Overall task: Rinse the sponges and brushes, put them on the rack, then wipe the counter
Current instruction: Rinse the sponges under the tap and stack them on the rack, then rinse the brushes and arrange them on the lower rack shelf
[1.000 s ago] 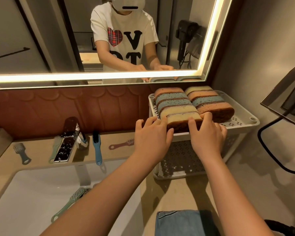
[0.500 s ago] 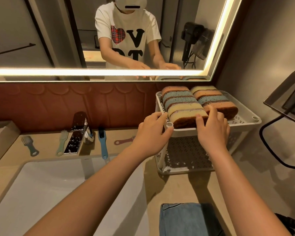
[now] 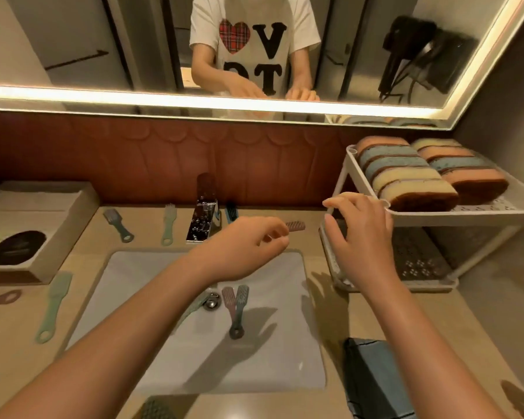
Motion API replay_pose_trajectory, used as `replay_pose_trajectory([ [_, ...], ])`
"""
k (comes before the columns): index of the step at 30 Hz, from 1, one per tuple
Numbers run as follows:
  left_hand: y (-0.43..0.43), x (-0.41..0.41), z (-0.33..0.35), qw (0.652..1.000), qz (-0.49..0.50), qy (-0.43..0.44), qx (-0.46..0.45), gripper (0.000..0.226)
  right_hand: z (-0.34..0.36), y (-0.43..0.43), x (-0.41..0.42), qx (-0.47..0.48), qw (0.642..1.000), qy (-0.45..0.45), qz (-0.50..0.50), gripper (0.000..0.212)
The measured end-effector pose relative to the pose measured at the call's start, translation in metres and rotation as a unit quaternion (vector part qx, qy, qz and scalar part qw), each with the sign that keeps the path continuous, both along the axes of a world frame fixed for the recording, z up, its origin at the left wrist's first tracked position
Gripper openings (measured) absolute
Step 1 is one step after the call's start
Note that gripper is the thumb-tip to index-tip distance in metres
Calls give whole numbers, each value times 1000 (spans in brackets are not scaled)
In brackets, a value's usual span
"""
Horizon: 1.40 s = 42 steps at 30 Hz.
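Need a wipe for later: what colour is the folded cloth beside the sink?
The cloth is blue; head view.

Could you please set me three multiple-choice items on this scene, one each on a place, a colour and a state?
1. Where are the sponges? A. in a bucket B. on the rack's top shelf C. on the floor
2. What colour is the folded cloth? A. blue B. red C. white
3. How is the right hand? A. gripping a brush B. gripping a sponge C. open, holding nothing
Answers: 1 B, two rows sit on the upper shelf; 2 A, it lies blue on the counter; 3 C, its fingers are spread around nothing.
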<state>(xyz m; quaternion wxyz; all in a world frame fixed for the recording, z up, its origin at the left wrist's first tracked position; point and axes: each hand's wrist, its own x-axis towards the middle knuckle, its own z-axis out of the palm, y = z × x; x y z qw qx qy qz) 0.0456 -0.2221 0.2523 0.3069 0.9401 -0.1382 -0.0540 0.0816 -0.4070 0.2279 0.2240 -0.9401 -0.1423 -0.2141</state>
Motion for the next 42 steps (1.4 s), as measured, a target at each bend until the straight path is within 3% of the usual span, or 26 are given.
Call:
replay_pose_trajectory([
  [7, 82, -45, -51, 990, 52, 128, 22, 39, -53, 91, -44, -29, 981, 146, 121, 25],
  [14, 160, -115, -124, 958, 136, 251, 34, 42, -128, 148, -106, -91, 926, 312, 194, 28],
  [20, 215, -176, -174, 927, 279, 248, 26, 47, -168, 175, -147, -152, 870, 424, 203, 50],
  [24, 248, -210, -195, 892, 404, 200, 40, 45, -184, 188, -159, -210, 854, 432, 199, 57],
  [28, 271, -233, -210, 837, 517, 178, 11, 52, -195, 201, -167, -245, 861, 396, 206, 41],
  [31, 275, -238, -216, 832, 503, 212, 101, 67, -196, 202, -169, -225, 884, 366, 186, 35],
  [36, 269, -227, -218, 830, 466, 214, 220, 75, -194, 204, -168, -224, 890, 360, 164, 33],
  [39, 261, -220, -217, 829, 448, 209, 261, 68, -195, 204, -169, -217, 892, 365, 155, 34],
  [42, 258, -213, -218, 835, 448, 209, 241, 54, -196, 202, -170, -200, 896, 371, 142, 34],
])
